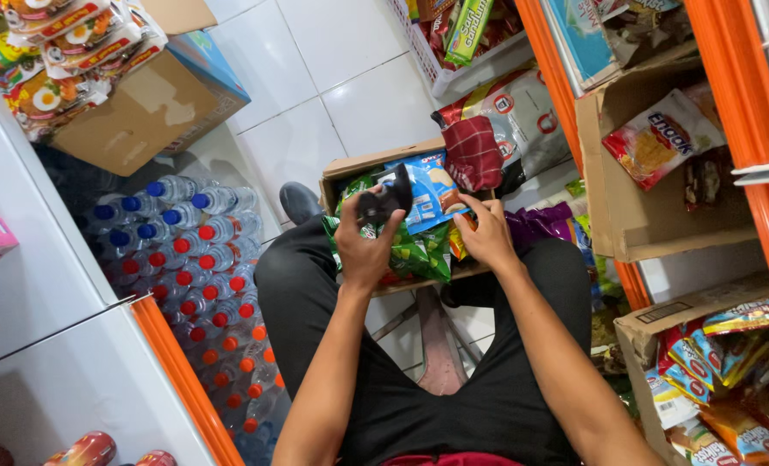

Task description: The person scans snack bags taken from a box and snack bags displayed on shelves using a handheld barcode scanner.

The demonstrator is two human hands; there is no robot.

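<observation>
Head: black tool [383, 204] in left hand [367, 250]; right hand [486, 235] on snack box [376, 164].

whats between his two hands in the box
In the head view, green snack bags and a blue biscuit pack lie between the left hand and right hand.

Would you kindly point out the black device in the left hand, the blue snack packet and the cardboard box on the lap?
black device [383, 204], head view, on its dark body.
blue snack packet [428, 194], head view, on its front.
cardboard box [376, 162], head view, on its far rim.
</observation>
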